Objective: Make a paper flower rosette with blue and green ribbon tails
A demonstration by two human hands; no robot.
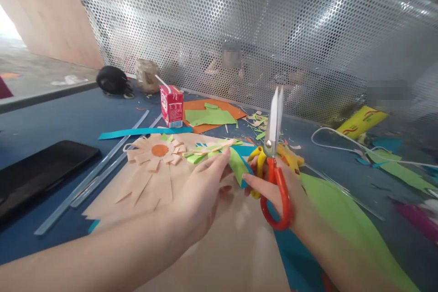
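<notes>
I have the green strip [238, 166] up between my two hands, above the beige sheet [236, 255] on the desk [68, 116]. My left hand [205, 173] appears to pinch its left edge; my right hand [297, 191] grasps the scissors [270, 146] by the handles, blades up, one fingertip against the strip's lower end. From this end of the feed I judge the strip light, thin and limp, easily creased, so a gentle hold at its edges suits it. The scissors look stiff and heavier, best gripped by the loops. I count one strip in hand, one pair of scissors, one orange-centred flower [159, 150], one carton [172, 108], one phone [48, 173] and, left of the sheet, two clear sticks [85, 180].
</notes>
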